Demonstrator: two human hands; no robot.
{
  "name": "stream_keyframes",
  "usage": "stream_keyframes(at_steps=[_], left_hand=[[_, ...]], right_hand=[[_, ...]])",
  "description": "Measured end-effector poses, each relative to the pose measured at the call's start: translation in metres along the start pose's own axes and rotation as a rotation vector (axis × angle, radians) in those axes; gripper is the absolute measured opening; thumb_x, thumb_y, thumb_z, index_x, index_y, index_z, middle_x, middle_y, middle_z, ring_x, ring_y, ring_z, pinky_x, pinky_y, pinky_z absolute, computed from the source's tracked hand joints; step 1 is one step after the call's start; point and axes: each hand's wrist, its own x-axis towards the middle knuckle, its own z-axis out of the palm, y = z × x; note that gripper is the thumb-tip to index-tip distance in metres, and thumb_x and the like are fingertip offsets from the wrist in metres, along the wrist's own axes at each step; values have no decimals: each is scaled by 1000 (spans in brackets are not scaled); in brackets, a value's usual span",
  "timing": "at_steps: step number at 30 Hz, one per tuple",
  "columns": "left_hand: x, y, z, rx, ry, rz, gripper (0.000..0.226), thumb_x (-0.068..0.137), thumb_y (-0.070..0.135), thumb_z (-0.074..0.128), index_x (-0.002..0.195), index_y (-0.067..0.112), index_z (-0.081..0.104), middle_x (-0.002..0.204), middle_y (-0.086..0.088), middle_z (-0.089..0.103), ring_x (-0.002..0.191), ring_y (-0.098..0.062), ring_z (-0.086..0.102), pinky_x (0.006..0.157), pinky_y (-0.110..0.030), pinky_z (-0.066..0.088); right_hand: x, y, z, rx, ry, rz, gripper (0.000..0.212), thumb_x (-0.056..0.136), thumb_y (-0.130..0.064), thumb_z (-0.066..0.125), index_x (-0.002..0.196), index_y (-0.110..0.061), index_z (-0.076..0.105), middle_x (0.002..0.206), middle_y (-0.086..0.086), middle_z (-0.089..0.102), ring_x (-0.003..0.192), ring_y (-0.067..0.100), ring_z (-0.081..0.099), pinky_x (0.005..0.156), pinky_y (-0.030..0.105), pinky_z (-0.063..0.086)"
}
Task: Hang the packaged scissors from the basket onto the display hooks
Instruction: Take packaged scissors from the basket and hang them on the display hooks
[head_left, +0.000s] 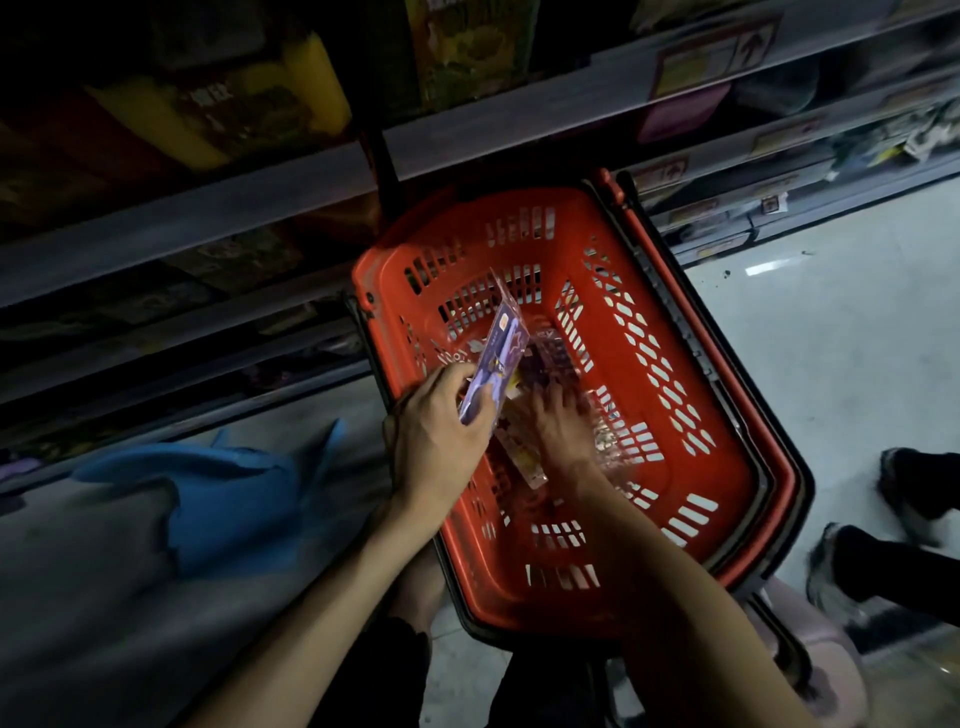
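While your left hand grips a purple scissors pack, your right hand, fingers too blurred to judge, reaches into the basket; next, pinch another pack.

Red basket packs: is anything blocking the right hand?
Nothing visible. The right hand reaches straight onto the clear packaged scissors in the red plastic basket; the left hand holds a purple scissor pack aside.

Exposure is dim overall. Shelves at far left fall to near black, with detail lost. The floor at right is the brightest zone and carries one small glare patch. The basket is moderately lit. The right hand is motion-blurred; the left hand reads sharper. Shelf edges bow with wide-angle distortion, and shoes at the right edge smear.
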Motion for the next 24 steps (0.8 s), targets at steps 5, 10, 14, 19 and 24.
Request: stream_keyframes(at_steps=[5, 10, 14, 19, 24], left_hand=[[-1, -1, 1, -8, -8, -18, 13, 94, 37, 59, 97, 25, 64, 95, 9, 76, 78, -19, 70, 63, -39, 55], [-2, 3, -3, -11, -23, -11, 21, 94, 42, 52, 96, 25, 64, 92, 8, 74, 76, -21, 67, 61, -38, 53], [-2, 8, -7, 10, -2, -3, 13, 93, 36, 61, 95, 25, 67, 87, 7, 74, 73, -22, 67, 59, -30, 42], [-1, 1, -3, 11, 13, -1, 9, 92, 34, 66, 95, 25, 68, 86, 7, 74, 72, -19, 65, 59, -29, 37], [-2, -4, 2, -51, 7, 3, 16, 92, 38, 60, 100, 26, 68, 93, 9, 76, 79, -18, 69, 64, -34, 51]], right_hand=[[-11, 3, -4, 13, 13, -11, 74, 100, -15, 58, 161, -10, 18, 160, 20, 29, 145, 37, 35, 116, 49, 36], [-21, 2, -10, 16, -8, -3, 69, 96, -20, 64, 158, -12, 33, 159, 17, 26, 147, 37, 26, 120, 53, 30], [-22, 3, -18, 73, -6, -51, 81, 92, -24, 70, 158, -18, 24, 165, 17, 20, 151, 40, 21, 117, 51, 33], [-12, -8, -5, 20, 5, -32, 67, 100, -35, 53, 156, -13, 25, 154, 18, 36, 142, 40, 35, 109, 50, 43], [-5, -15, 0, 4, 27, -28, 55, 101, -25, 50, 152, -12, 36, 162, 19, 22, 150, 43, 21, 114, 57, 36]])
